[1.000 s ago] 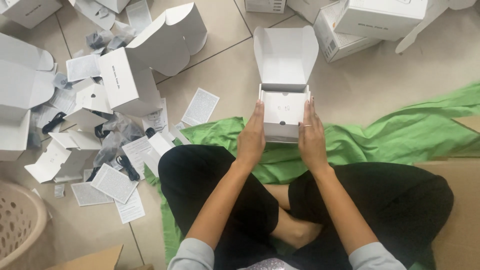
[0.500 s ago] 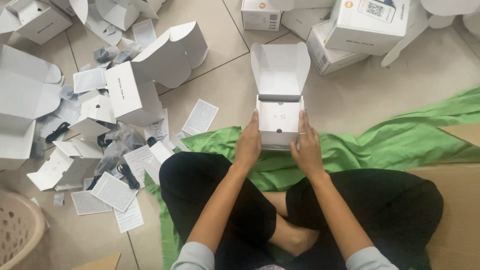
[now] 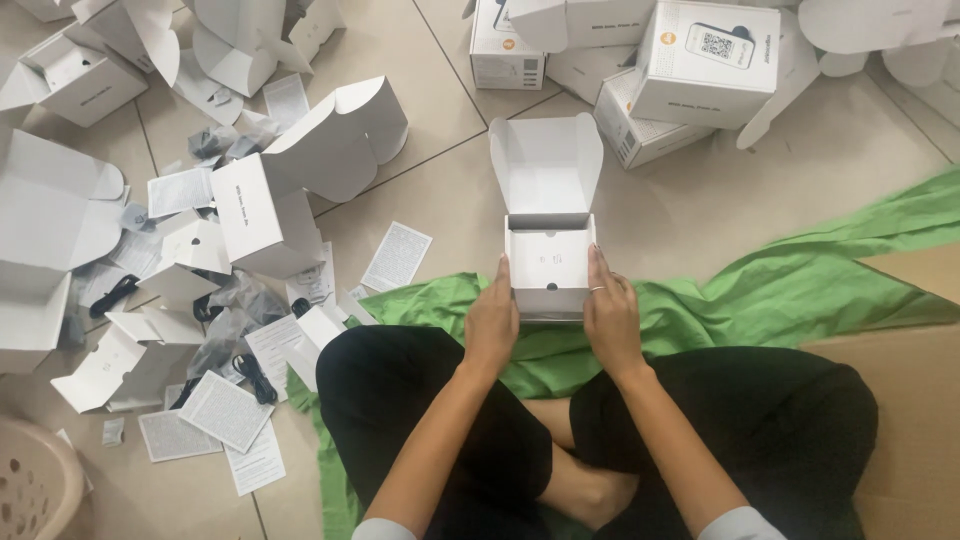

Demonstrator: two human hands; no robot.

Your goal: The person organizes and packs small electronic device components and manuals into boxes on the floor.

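Sitting cross-legged on the tiled floor (image 3: 450, 180), both hands on one small white carton (image 3: 549, 262). It sits on the floor at the front edge of the green cloth (image 3: 780, 290), just ahead of my knees.

My left hand (image 3: 492, 322) is flat against the carton's left wall, fingers together and pointing away from me. My right hand (image 3: 611, 315) mirrors it on the right wall, a ring showing on one finger. Both palms press inward, box clamped between them. Neither hand pinches anything.

Carton lid (image 3: 546, 165) is flipped open and stands up at the far side, rounded side flaps out. Inside, a white insert (image 3: 548, 258) sits level in the tray; can't tell what's under it.

Left of me: a heap of opened white boxes (image 3: 270, 205), folded instruction leaflets (image 3: 225, 410), and black cables in clear plastic bags (image 3: 235, 335), all scattered on the tiles. One leaflet (image 3: 396, 256) lies alone between the heap and my carton. Far side: a stack of closed printed retail boxes (image 3: 705, 60), well apart from my hands. Corner of a beige perforated basket (image 3: 35, 485) at bottom left. Brown cardboard sheet (image 3: 915, 400) on my right, partly under the cloth.
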